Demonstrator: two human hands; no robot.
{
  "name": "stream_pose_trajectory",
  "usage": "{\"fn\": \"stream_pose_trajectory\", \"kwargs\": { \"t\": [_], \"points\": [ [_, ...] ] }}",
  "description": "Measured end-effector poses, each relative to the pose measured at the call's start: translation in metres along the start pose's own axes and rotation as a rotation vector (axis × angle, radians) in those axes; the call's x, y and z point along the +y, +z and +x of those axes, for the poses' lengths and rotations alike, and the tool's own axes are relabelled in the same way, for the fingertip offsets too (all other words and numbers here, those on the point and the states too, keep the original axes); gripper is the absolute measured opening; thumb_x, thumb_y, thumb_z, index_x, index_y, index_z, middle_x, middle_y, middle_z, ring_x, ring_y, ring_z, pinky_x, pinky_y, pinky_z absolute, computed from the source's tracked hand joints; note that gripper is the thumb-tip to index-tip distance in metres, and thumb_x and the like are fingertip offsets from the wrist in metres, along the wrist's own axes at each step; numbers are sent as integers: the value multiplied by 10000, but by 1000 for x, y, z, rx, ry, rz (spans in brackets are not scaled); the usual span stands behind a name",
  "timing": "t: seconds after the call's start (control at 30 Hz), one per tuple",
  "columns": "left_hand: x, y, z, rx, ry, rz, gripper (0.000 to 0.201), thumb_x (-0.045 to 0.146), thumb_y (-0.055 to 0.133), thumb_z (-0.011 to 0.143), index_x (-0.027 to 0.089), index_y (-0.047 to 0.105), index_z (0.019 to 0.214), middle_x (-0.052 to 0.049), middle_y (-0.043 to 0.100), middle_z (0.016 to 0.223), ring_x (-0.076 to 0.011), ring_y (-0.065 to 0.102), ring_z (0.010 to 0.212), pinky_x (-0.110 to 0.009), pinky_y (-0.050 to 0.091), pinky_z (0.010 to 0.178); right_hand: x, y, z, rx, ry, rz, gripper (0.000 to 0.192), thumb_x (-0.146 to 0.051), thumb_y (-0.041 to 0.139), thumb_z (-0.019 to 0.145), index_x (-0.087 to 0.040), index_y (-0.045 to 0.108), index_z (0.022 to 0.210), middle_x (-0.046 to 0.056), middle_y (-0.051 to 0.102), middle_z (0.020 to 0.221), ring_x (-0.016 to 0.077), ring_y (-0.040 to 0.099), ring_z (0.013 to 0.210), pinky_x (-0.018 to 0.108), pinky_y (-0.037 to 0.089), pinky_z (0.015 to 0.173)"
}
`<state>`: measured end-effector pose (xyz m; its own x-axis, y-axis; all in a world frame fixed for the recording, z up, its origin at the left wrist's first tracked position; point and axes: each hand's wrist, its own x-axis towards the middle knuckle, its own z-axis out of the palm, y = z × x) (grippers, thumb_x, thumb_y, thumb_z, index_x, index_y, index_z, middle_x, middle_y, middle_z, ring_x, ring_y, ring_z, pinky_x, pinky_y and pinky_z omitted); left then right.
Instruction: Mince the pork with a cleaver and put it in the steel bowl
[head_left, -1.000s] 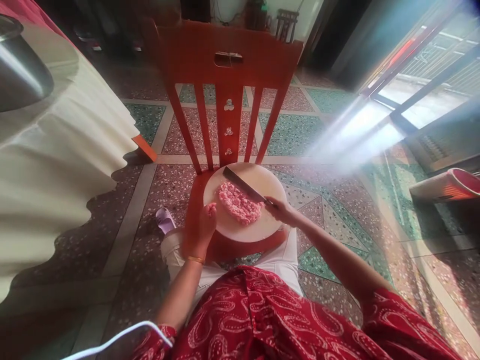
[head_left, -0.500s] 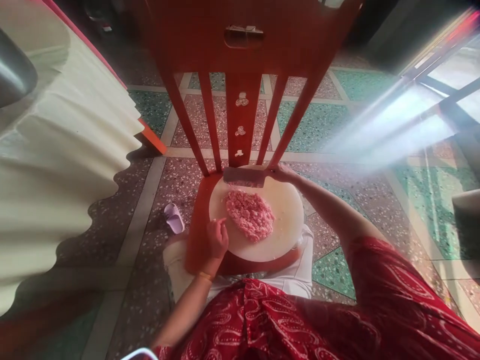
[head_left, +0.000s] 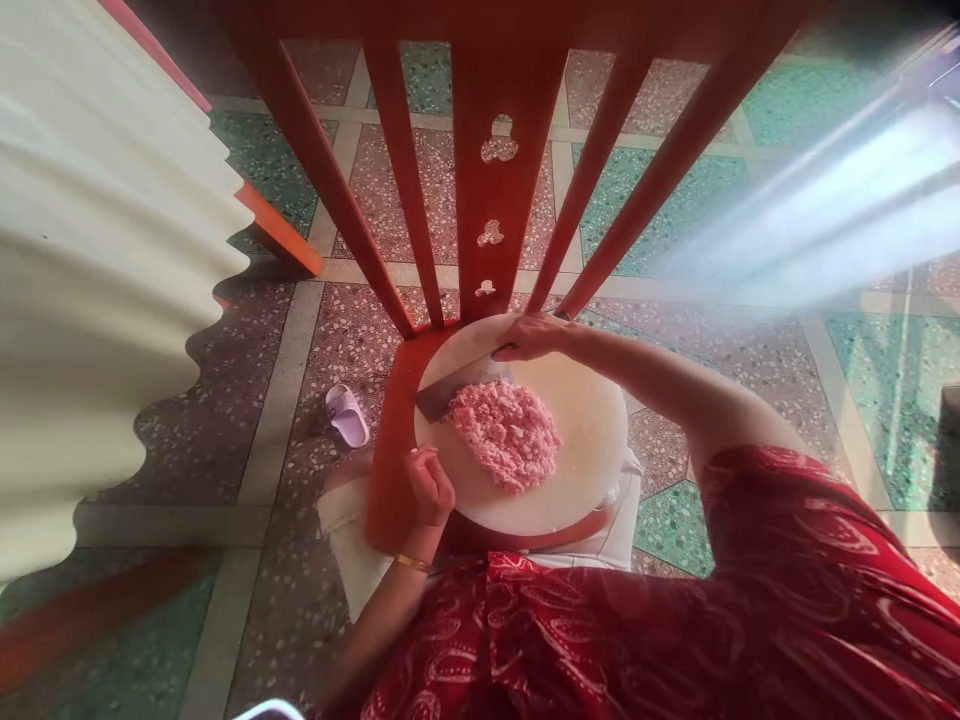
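Note:
A round white cutting board (head_left: pixel 585 440) lies on the seat of a red wooden chair (head_left: pixel 487 150). A heap of pink minced meat (head_left: pixel 506 432) sits on the board's middle. My right hand (head_left: pixel 529 338) reaches over the board's far edge and grips the handle of a cleaver (head_left: pixel 457 392), whose blade lies at the meat's far-left side. My left hand (head_left: pixel 431 485) rests at the board's near-left edge, fingers curled, holding nothing that I can see. A gold bangle circles that wrist.
A cream pleated tablecloth (head_left: pixel 90 280) hangs at the left. A pale slipper (head_left: pixel 346 415) lies on the terrazzo floor beside the chair. Bright sun glare streaks across the upper right. My red patterned clothing fills the bottom.
My right hand swung the cleaver from the board's right side round to its far edge, then down against the meat's far-left side. The camera tilted down and closer.

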<state>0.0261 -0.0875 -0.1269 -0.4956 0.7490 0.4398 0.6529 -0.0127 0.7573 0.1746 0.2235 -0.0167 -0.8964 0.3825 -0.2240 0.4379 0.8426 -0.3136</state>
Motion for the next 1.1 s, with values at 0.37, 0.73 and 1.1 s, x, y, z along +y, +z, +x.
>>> {"fn": "stream_pose_trajectory", "kwargs": {
  "t": [0.37, 0.73, 1.1],
  "points": [
    [-2, 5, 6, 15, 21, -5, 184, 292, 347, 948, 179, 492, 955, -90, 540, 908, -196, 525, 878, -364, 429, 824, -64, 30, -187, 27, -26, -324, 336, -322, 383, 1004, -223, 595, 1245, 56, 615, 738, 128, 458, 602, 286, 244, 588],
    [12, 15, 46, -141, -26, 44, 217, 334, 362, 912, 181, 515, 924, -118, 585, 877, -226, 581, 857, -374, 461, 815, -149, 92, -285, 234, 320, -127, 375, -277, 396, 986, -239, 555, 1323, 65, 640, 790, 172, 577, 689, 290, 376, 665],
    [15, 25, 53, -109, -156, -59, 221, 302, 324, 904, 168, 494, 951, -148, 619, 938, -237, 616, 892, -381, 484, 830, -217, 34, -195, 723, 544, 213, 431, -310, 325, 970, -186, 450, 1364, 120, 674, 1025, 221, 652, 905, 314, 503, 768]
  ]
}}
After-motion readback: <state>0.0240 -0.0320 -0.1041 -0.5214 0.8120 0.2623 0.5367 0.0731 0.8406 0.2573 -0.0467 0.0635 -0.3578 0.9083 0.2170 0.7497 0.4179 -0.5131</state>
